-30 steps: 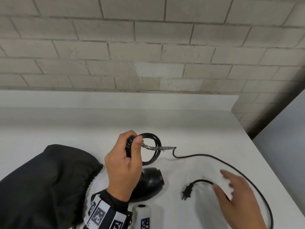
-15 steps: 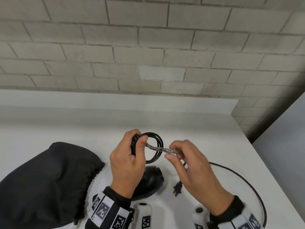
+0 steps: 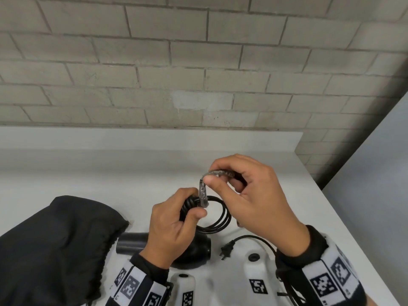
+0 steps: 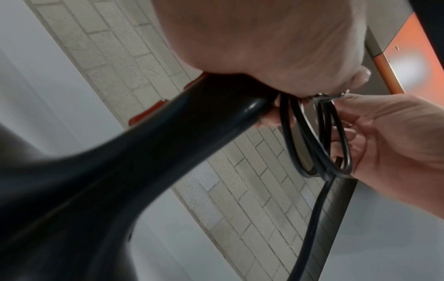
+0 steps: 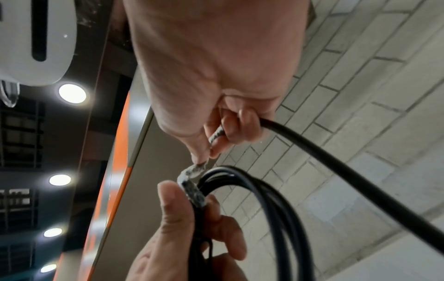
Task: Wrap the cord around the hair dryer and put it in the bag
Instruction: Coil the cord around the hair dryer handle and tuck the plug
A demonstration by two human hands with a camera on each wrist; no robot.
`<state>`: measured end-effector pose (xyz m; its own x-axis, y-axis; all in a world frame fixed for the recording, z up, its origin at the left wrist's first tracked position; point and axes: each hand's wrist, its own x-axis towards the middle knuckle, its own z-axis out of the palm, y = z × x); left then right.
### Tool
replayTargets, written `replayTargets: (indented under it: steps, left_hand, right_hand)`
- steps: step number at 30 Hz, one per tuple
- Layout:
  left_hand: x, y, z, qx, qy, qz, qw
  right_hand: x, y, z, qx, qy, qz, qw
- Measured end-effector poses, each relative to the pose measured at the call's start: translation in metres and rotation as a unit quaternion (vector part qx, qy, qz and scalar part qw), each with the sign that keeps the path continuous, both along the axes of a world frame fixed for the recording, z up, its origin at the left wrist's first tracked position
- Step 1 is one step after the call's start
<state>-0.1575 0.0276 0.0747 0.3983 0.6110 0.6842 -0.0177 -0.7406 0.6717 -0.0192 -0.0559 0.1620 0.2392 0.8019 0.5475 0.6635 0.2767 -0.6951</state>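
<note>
A: From the head view, what have the hands got?

B: The left hand (image 3: 174, 224) grips the dryer (image 3: 194, 250) by its handle, fingers curled round it, thumb pinning coils of the cord (image 3: 217, 219) against it. The right hand (image 3: 254, 195) pinches a taped stretch of cord above the coils, fingers clenched on it. The dryer's body hangs low over the white table (image 3: 110, 173).

A: And the bag?

B: The bag (image 3: 55, 246) lies on the table at the left, mouth toward the dryer. The plug (image 3: 226, 250) rests on the table below the right hand.

A: Left wrist view?

B: The dryer (image 4: 108, 180) fills the frame, its handle in the left hand (image 4: 264, 38). The cord (image 4: 312, 142) loops hang at the handle's end, the right hand (image 4: 396, 136) just beside them.

A: Right wrist?

B: The right hand (image 5: 216, 76) pinches the taped section between thumb and forefinger; loose cord (image 5: 336, 165) runs from under its other fingers. The left hand (image 5: 180, 228) thumb presses the tape against the coils.
</note>
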Motion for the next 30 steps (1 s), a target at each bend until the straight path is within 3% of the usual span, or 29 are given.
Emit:
replayTargets:
  steps: [8, 15, 22, 26, 30]
  left_hand:
    - [0.004, -0.002, -0.001, 0.045, -0.035, 0.025, 0.998]
    - [0.000, 0.000, -0.005, 0.032, -0.067, 0.022, 0.997]
    - [0.003, 0.002, -0.006, 0.012, -0.069, 0.070, 0.995]
    - [0.002, 0.004, -0.008, 0.007, -0.064, 0.087, 0.994]
    - [0.005, 0.002, -0.007, 0.000, -0.054, 0.080, 0.995]
  right_hand:
    - [-0.004, 0.009, -0.012, -0.099, 0.172, 0.020, 0.980]
    - [0.002, 0.012, -0.038, -0.190, 0.296, 0.083, 0.933]
    - [-0.009, -0.002, -0.063, -0.186, 0.244, 0.123, 0.944]
    - [-0.012, 0.000, -0.069, -0.182, 0.163, 0.086, 0.966]
    - [-0.008, 0.004, -0.067, -0.157, 0.193, 0.063, 0.966]
